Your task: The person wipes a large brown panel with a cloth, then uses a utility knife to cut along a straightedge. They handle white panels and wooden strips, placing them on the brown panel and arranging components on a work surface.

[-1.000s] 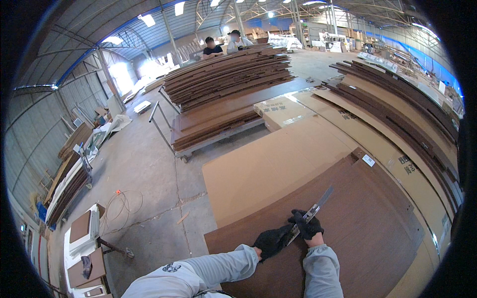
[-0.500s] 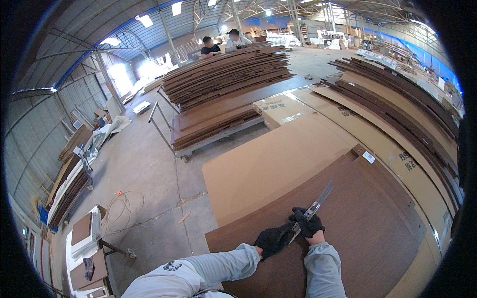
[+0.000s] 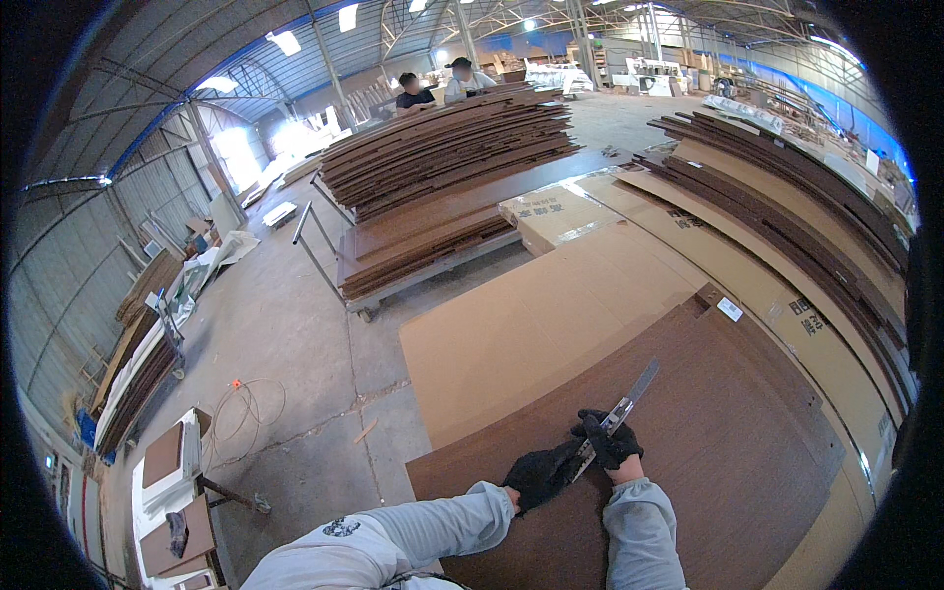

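Note:
A long, slim metal piece (image 3: 619,415) slants up and away over a brown wood-grain panel (image 3: 728,433). Its far end is a flat, blade-like grey strip, and its nearer body is silver with dark slots; the exact kind does not show. My left hand (image 3: 544,477), in a black glove, is closed around the lower end. My right hand (image 3: 612,442), also black-gloved, grips the middle of the body, fingers folded over it. Part of the piece is hidden under the gloves. A small white label (image 3: 729,310) is on the panel's far corner.
Under the panel lies brown cardboard (image 3: 531,324), with long cartons (image 3: 728,256) to the right. A trolley (image 3: 433,280) with a tall stack of brown boards (image 3: 447,147) stands ahead; two people are behind it. At left are a small bench (image 3: 175,492) and a coiled hose (image 3: 241,418).

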`<state>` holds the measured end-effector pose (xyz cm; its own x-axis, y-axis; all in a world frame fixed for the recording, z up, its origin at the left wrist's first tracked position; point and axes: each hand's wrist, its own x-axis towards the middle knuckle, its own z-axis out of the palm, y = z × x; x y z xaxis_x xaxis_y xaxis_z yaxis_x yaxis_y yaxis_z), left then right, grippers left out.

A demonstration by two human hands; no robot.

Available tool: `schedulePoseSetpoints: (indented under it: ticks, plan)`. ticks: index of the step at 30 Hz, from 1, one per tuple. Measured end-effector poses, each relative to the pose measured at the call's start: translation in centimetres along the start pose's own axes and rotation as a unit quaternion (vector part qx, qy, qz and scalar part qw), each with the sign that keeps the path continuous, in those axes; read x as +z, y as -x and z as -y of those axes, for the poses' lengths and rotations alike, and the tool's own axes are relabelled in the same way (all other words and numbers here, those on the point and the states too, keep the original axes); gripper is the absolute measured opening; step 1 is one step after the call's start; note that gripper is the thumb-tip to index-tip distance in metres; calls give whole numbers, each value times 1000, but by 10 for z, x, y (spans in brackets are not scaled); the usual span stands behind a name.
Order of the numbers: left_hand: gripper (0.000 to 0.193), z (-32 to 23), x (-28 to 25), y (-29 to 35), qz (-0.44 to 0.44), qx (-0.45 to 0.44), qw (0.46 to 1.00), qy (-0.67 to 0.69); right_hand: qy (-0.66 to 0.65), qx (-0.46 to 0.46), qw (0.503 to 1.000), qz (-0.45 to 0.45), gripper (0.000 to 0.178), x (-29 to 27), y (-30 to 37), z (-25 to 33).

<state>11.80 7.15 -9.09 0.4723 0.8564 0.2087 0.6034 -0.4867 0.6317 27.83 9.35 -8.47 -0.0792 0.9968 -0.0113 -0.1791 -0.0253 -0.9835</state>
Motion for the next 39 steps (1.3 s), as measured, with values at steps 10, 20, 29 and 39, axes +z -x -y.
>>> schedulePoseSetpoints:
  ticks: [10,20,29,39]
  plan:
    - [35,13,9,1,-7,18,1000,5,8,-15,1000,8,30,1,1,3]
    - [35,9,7,1,1,5,1000,-14,16,10,1000,0,31,1,2,7]
    - [38,10,9,1,19,14,999,38,-20,-8,1000,14,36,-6,1,-2]
    - [42,-7,-9,1,60,-26,997,42,-48,5,999,8,52,-3,-1,-4]
